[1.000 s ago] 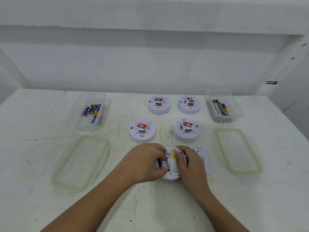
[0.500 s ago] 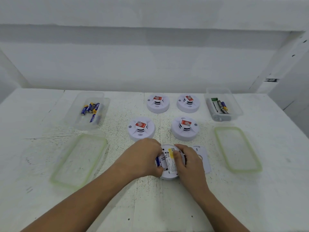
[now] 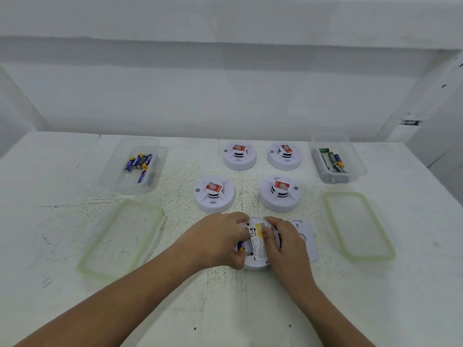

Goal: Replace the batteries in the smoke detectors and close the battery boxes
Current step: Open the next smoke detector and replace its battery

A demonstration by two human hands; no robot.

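Note:
A white smoke detector (image 3: pixel 258 246) lies upside down at the table's front centre, its label and battery bay facing up. My left hand (image 3: pixel 215 241) curls over its left side and pinches a blue battery (image 3: pixel 240 245) at the bay, which the fingers mostly hide. My right hand (image 3: pixel 288 246) grips the detector's right rim, thumb on the yellow label. The detached white back cover (image 3: pixel 308 239) lies flat just right of my right hand. Several other detectors stand face up behind, the nearest two being the left one (image 3: pixel 214 194) and the right one (image 3: pixel 279 194).
A clear box (image 3: pixel 117 171) with blue batteries sits at the back left, its green-rimmed lid (image 3: pixel 120 236) in front of it. Another clear box (image 3: pixel 350 156) with mixed batteries sits at the back right, with its lid (image 3: pixel 358 226) in front. White walls close the back.
My left fingers have crept further over the detector's back, covering more of the blue battery. My right hand keeps its grip on the rim.

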